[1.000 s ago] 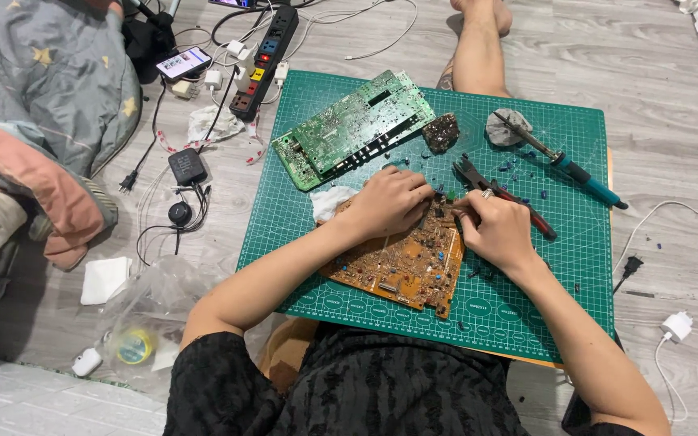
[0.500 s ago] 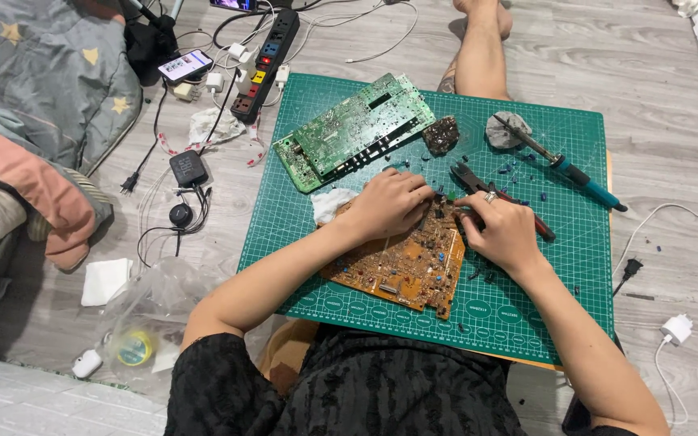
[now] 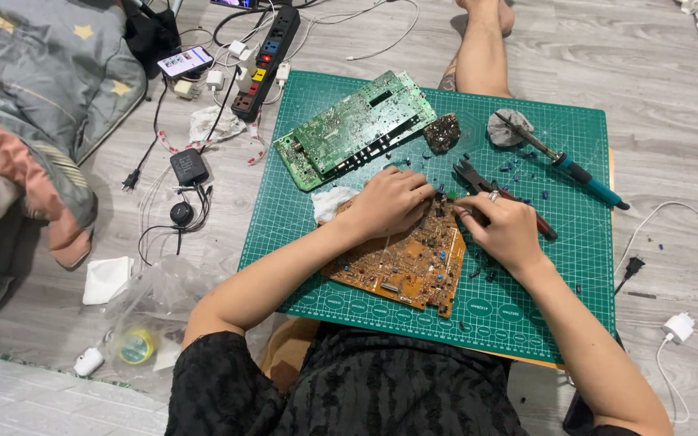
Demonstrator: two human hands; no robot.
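Little has shifted since a second ago: both hands stay bent over the same spot, the right one drawn only slightly lower on the board. Nearest the person, the brown circuit board [image 3: 401,262] lies flat on the green cutting mat [image 3: 317,210], one corner pointing toward the lap. The left hand [image 3: 389,202] presses down on the board's upper edge with fingers curled, gripping nothing I can make out. The right hand [image 3: 504,230] has its fingers pinched together at the board's top right corner — whether something tiny sits between them cannot be told. Just past it lie red-handled pliers [image 3: 498,198], partly under the hand. A crumpled white tissue [image 3: 329,202] sits beside the left wrist. Farther off rest a green circuit board [image 3: 357,129], a small dark component block [image 3: 443,133], and a teal-handled soldering iron [image 3: 575,171] — beyond the mat, a black power strip [image 3: 264,60]
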